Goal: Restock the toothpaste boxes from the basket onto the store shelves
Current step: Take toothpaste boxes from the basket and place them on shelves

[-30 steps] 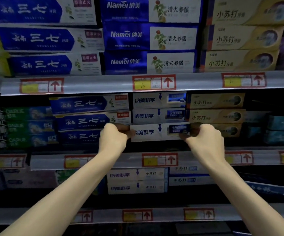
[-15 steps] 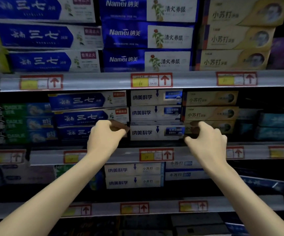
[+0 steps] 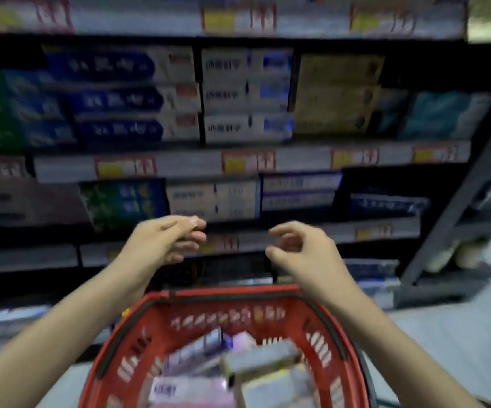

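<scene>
My left hand (image 3: 170, 240) and right hand (image 3: 303, 248) hover empty in front of the shelves (image 3: 297, 160), fingers loosely curled and apart, gripping nothing. The shelves hold stacked rows of toothpaste boxes, blurred here. Below my wrists sits the red basket (image 3: 232, 293), with several toothpaste boxes (image 3: 256, 360) lying jumbled inside, white, grey and pink.

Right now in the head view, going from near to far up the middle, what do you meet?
Toothpaste boxes in the red basket → empty left hand and right hand → shelf edge with price tags → stacked white boxes.
</scene>
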`<state>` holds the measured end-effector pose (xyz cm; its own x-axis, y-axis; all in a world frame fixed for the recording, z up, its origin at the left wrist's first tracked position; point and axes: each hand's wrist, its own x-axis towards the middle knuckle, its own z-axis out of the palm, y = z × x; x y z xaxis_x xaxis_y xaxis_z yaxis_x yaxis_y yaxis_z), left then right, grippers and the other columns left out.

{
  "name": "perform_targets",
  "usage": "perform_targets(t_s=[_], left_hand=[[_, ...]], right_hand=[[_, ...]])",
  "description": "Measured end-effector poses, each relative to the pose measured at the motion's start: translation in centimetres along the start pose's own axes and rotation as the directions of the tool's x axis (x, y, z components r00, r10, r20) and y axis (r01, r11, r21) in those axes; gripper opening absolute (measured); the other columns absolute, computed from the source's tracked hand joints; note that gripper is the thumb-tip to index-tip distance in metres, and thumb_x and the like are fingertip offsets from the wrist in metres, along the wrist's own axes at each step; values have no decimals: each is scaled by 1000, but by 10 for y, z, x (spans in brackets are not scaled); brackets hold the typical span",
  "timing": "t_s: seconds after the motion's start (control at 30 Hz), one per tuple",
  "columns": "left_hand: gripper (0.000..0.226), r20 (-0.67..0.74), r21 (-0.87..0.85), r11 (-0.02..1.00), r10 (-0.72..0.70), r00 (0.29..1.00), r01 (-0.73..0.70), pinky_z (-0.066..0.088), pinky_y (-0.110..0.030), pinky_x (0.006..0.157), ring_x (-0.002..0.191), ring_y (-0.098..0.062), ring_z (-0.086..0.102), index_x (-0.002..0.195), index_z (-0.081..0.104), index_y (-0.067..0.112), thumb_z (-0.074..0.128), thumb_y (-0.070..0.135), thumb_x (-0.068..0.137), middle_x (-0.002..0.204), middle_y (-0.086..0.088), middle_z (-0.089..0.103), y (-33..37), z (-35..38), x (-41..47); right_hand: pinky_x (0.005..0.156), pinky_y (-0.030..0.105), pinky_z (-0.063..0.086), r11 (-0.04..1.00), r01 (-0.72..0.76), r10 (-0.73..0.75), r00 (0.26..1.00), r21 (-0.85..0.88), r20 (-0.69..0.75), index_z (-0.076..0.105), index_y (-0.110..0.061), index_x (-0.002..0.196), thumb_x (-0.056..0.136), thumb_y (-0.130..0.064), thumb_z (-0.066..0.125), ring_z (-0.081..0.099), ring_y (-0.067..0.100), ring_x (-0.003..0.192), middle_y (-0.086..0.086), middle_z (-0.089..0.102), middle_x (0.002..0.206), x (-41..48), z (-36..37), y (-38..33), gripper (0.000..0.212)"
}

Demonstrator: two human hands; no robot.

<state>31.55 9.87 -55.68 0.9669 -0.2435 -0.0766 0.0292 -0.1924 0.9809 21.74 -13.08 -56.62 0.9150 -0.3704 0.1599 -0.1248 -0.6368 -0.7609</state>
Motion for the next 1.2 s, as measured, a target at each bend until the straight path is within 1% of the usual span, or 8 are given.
perform_targets(t_s=[0.2, 0.33, 0.47, 0.6, 0.73, 0.87, 1.07, 1.2], left_hand=[[29, 86, 155, 962, -241, 967, 226, 45, -18, 61, 74, -9, 70, 106, 78, 14, 64, 38, 100, 99, -8, 81, -81, -5, -25], [26, 134, 200, 930, -337, 932, 308, 44, -21, 64, 77, -12, 70, 109, 78, 12, 63, 31, 101, 99, -9, 81, -95, -3, -35], [20, 162, 214, 914, -381, 910, 345, 45, -23, 63, 81, -17, 70, 106, 78, 10, 62, 21, 101, 99, -12, 80, -107, 5, -42], [20, 184, 245, 899, -410, 894, 362, 45, -24, 63, 78, -16, 70, 104, 79, 10, 61, 17, 102, 99, -12, 80, -118, 10, -44], [22, 184, 235, 900, -413, 892, 368, 45, -25, 64, 78, -15, 70, 105, 79, 9, 58, 15, 102, 98, -12, 80, -122, 8, -42], [22, 177, 215, 902, -413, 894, 374, 46, -24, 63, 74, -13, 69, 104, 79, 9, 57, 14, 102, 96, -11, 80, -125, 5, -39], [21, 178, 185, 908, -407, 896, 376, 46, -23, 63, 76, -16, 69, 104, 78, 9, 58, 14, 102, 98, -13, 79, -121, 2, -36], [21, 168, 174, 915, -391, 905, 363, 48, -25, 65, 78, -16, 69, 102, 79, 11, 58, 14, 102, 95, -11, 80, -117, -1, -34]], right_hand=[[95, 32, 55, 965, -53, 113, 968, -258, 224, 76, -25, 112, 86, -34, 78, 70, 16, 104, -5, 74, 97, -23, 34, 33, 28], [90, 36, 55, 890, 100, 51, 948, -446, 315, 73, -26, 119, 86, -33, 73, 68, 27, 109, 1, 75, 112, -31, 64, 49, 34], [84, 38, 55, 743, 337, 48, 835, -579, 547, 68, -23, 123, 87, -32, 69, 67, 32, 110, 6, 73, 116, -40, 95, 70, 37], [79, 36, 50, 689, 496, 47, 697, -529, 716, 64, -20, 127, 97, -43, 64, 64, 33, 110, 9, 68, 117, -62, 125, 87, 38], [90, 39, 51, 776, 496, 44, 572, -389, 819, 62, -20, 134, 97, -50, 63, 60, 32, 120, 10, 65, 127, -94, 159, 91, 47], [100, 41, 48, 742, 557, 61, 498, -373, 865, 61, -14, 134, 90, -60, 67, 53, 34, 123, 12, 62, 128, -121, 187, 96, 64], [103, 40, 45, 734, 502, 198, 486, -458, 851, 55, -12, 131, 79, -62, 78, 49, 32, 126, 13, 60, 130, -118, 208, 93, 76], [100, 40, 48, 681, 539, 236, 479, -495, 846, 62, -12, 127, 82, -55, 78, 49, 32, 126, 13, 59, 127, -117, 218, 85, 65]])
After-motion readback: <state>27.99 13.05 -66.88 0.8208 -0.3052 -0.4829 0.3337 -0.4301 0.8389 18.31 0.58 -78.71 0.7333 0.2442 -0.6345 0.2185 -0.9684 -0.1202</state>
